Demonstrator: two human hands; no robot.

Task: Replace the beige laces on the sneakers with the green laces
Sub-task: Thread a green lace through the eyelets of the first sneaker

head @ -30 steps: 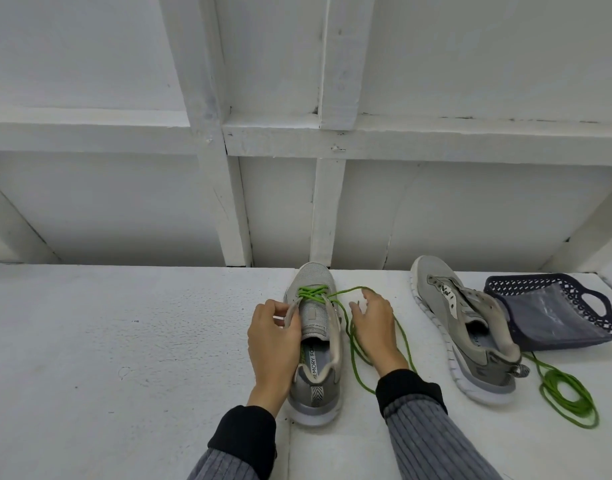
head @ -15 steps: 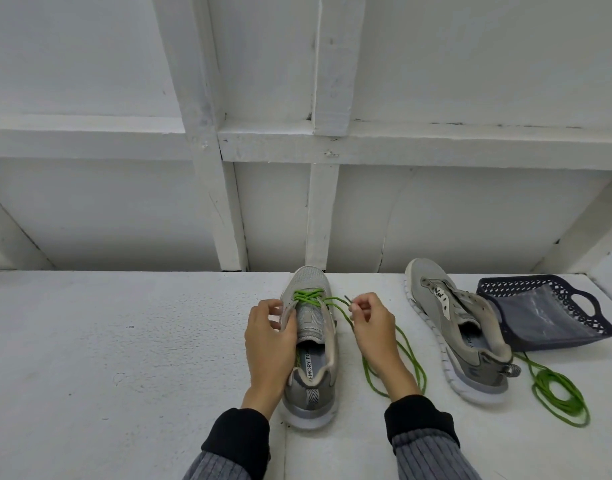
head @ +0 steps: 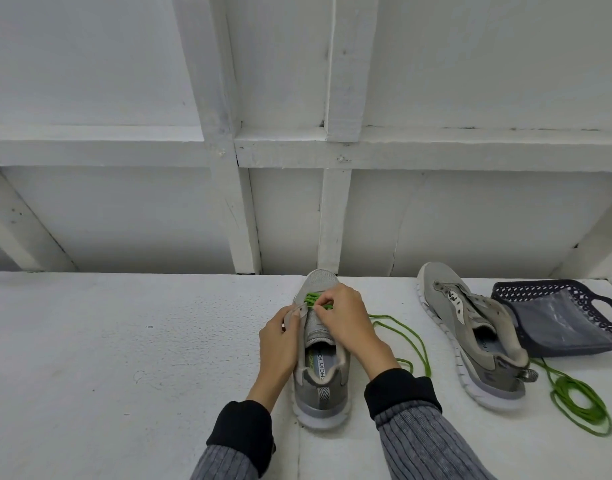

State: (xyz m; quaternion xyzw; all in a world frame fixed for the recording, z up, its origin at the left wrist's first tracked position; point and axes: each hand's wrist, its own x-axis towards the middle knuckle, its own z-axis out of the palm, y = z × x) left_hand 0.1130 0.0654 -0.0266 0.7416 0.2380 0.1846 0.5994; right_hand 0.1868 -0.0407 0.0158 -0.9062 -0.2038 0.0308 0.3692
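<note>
A grey sneaker (head: 320, 389) stands on the white table, toe pointing away from me, with a green lace (head: 412, 337) threaded through its front eyelets. My left hand (head: 280, 344) pinches the sneaker's left eyelet flap. My right hand (head: 346, 323) lies over the tongue and pinches the green lace near the eyelets; the loose lace trails off to the right. A second grey sneaker (head: 470, 337) with no lace lies to the right. Another green lace (head: 581, 403) lies coiled at the far right.
A dark blue perforated basket (head: 574, 299) with a clear plastic bag inside sits tipped behind the second sneaker at the right edge. A white wooden wall with beams (head: 242, 202) rises directly behind the table.
My right hand moved left from beside the sneaker to over its tongue, carrying the lace end to the eyelets. My left hand stayed on the left flap.
</note>
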